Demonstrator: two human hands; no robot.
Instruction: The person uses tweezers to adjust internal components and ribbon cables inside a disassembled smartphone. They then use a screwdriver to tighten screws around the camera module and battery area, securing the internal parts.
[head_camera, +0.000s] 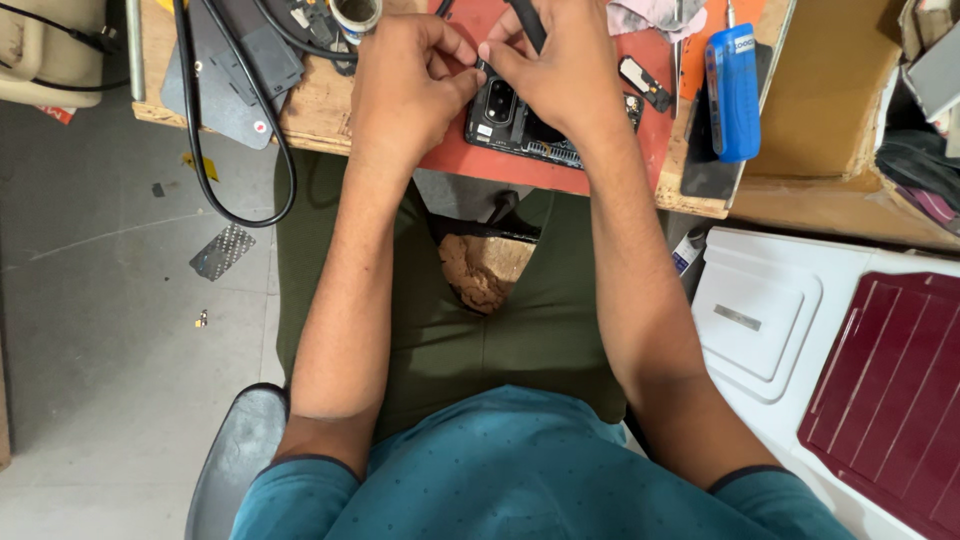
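Note:
An opened black phone (505, 125) lies on a red mat (470, 158) at the wooden bench edge, its insides showing. My left hand (410, 75) pinches a tiny dark part at the phone's upper corner. My right hand (555, 70) rests over the phone and grips a thin black tool (527, 22) whose tip meets the same spot. The fingertips of both hands touch above the phone. The middle of the phone is hidden under my right hand.
A blue case (733, 90) stands on the bench at the right, a small black part (645, 83) beside it. Black cables (200, 120) hang off the left edge near a tape roll (355, 12). A white and maroon appliance (850, 370) sits low right.

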